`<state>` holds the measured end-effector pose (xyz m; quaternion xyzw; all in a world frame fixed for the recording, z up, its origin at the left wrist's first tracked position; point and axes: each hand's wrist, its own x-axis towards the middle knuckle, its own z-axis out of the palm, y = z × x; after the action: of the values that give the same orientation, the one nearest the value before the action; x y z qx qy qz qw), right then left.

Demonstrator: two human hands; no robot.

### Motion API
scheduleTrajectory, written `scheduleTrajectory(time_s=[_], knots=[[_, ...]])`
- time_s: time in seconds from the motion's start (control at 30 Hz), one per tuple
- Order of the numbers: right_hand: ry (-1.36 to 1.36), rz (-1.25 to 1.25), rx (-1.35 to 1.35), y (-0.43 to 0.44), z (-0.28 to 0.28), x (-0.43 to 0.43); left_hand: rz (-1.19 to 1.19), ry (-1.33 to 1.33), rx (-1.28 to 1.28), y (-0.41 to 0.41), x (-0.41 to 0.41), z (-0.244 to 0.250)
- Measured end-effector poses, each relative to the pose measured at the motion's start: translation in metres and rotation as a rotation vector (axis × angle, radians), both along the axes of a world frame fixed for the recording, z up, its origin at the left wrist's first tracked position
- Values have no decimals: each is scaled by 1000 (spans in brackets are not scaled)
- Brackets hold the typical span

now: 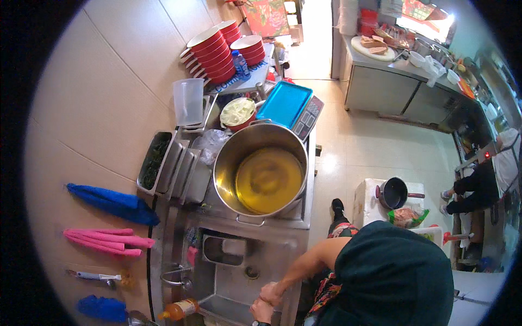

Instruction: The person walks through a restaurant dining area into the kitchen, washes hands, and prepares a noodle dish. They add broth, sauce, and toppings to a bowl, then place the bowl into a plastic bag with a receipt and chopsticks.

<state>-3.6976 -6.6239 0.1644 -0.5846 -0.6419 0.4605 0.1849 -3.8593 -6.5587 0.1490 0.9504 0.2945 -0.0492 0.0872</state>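
Over the near right edge of the steel sink (228, 281), my right hand (272, 293) and my left hand (262, 310) touch each other. Their fingers are bent, and whether anything is between them cannot be made out. A dark watch is on my left wrist. In the sink basin sits a small rectangular metal container (212, 249); the faucet (177, 281) is at the wall side. Beside the basin lies a bottle of orange liquid (185, 309). A large steel stockpot (220, 175) with clear yellow liquid stands on the counter beyond the sink.
Steel pans (195, 187), a bowl of pale sliced vegetable (238, 111), a blue tray (285, 104) on a scale and stacked red pans (212, 53) crowd the counter. Cloths (108, 242) hang on the wall. A saucepan (393, 193) rests on a white box behind me; another person (485, 175) stands far right.
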Motion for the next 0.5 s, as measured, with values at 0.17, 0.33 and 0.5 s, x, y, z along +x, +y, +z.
scheduleTrajectory(time_s=[0.17, 0.33, 0.5], knots=[[195, -65, -129, -1, -7, -15, -140, -45, 166, 15, -19, -2], [618, 57, -448, 29, -56, -19, 39, 10, 263, 12, 1, 27], [127, 164, 447, -12, -131, 37, 1098, 310, 303, -28, 57, 49]])
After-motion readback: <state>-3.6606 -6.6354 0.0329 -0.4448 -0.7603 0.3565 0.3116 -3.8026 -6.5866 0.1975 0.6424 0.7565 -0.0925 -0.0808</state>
